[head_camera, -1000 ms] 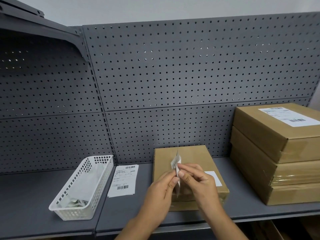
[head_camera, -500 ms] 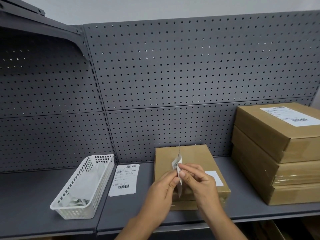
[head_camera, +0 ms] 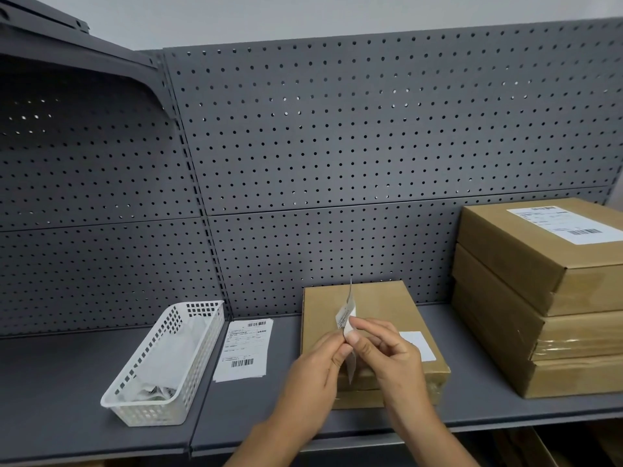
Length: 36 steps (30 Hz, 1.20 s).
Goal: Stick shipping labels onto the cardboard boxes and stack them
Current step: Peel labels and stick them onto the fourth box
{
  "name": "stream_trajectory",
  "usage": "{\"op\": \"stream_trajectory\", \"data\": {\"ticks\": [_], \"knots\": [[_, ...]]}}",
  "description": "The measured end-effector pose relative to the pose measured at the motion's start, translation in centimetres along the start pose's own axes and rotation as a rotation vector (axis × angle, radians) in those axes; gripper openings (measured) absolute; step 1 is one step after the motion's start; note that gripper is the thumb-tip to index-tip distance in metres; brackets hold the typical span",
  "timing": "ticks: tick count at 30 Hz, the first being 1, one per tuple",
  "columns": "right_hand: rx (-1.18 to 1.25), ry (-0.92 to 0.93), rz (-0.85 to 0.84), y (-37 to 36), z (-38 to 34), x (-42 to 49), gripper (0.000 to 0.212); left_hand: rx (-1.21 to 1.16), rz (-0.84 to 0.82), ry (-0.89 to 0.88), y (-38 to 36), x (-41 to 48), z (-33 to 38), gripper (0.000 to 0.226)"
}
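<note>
Both hands meet above the middle of the grey shelf (head_camera: 67, 382), each pinching the same shipping label (head_camera: 347, 315). The left hand (head_camera: 313, 369) grips the label's near edge between thumb and forefinger, its other fingers curled beneath. The right hand (head_camera: 387, 358) pinches it from the other side, thumb against forefinger, with the remaining fingers loosely bent. The label stands nearly upright and edge-on to the camera, and a printed corner curls away to the left near its top.

At the left of the shelf lies a white perforated plastic basket (head_camera: 205, 303) with crumpled white paper (head_camera: 155, 392) in its near end. Just beside the basket, to its right, a small pile of printed labels (head_camera: 244, 350) lies flat, barcodes facing up. Further right, directly below the hands, a flat cardboard box (head_camera: 381, 301) rests on the shelf with a blank white sticker (head_camera: 418, 345) on its lid. At the far right, apart from that box, stands a stack of cardboard boxes (head_camera: 546, 298). The top one carries a stuck-on label (head_camera: 569, 225). Grey pegboard (head_camera: 337, 129) backs the whole shelf.
</note>
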State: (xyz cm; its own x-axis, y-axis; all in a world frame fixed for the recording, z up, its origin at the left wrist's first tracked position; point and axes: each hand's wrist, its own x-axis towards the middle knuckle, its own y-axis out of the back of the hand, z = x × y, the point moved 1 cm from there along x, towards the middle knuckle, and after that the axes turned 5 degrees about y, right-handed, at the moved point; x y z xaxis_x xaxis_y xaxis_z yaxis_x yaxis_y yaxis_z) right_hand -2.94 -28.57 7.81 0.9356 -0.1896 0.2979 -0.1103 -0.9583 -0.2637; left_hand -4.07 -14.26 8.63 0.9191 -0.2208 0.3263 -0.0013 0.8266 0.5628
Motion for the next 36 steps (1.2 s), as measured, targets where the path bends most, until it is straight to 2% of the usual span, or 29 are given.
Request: {"op": "stream_trajectory", "data": {"ticks": [9, 16, 18, 22, 25, 31, 36], "knots": [[-0.104, 0.157, -0.028, 0.0, -0.7, -0.4, 0.017, 0.121, 0.021, -0.043, 0.1, 0.0, 0.0, 0.014], [-0.291, 0.297, -0.063, -0.3, -1.1, -0.5, 0.025, 0.220, 0.006, -0.033, 0.0, 0.0, 0.0, 0.019], [-0.293, 0.284, -0.058, -0.4, -0.9, -0.6, 0.025, 0.095, -0.021, -0.004, -0.1, -0.1, 0.3, 0.020], [-0.278, 0.234, -0.046, -0.1, -0.6, -0.4, 0.022, -0.480, -0.048, 0.259, -0.6, 0.0, 0.7, 0.035], [-0.239, 0.165, -0.028, 0.0, -0.6, -0.1, 0.017, -0.714, 0.039, 0.395, -0.7, 0.3, 1.3, 0.024], [-0.263, 0.118, -0.096, -0.1, -1.0, 0.3, 0.010, -0.836, 0.100, 0.408, -0.9, 1.1, 1.6, 0.021], [-0.192, 0.043, -0.096, 0.0, -1.2, 0.4, 0.006, -0.795, 0.185, 0.436, -0.6, 1.4, 0.7, 0.018]]}}
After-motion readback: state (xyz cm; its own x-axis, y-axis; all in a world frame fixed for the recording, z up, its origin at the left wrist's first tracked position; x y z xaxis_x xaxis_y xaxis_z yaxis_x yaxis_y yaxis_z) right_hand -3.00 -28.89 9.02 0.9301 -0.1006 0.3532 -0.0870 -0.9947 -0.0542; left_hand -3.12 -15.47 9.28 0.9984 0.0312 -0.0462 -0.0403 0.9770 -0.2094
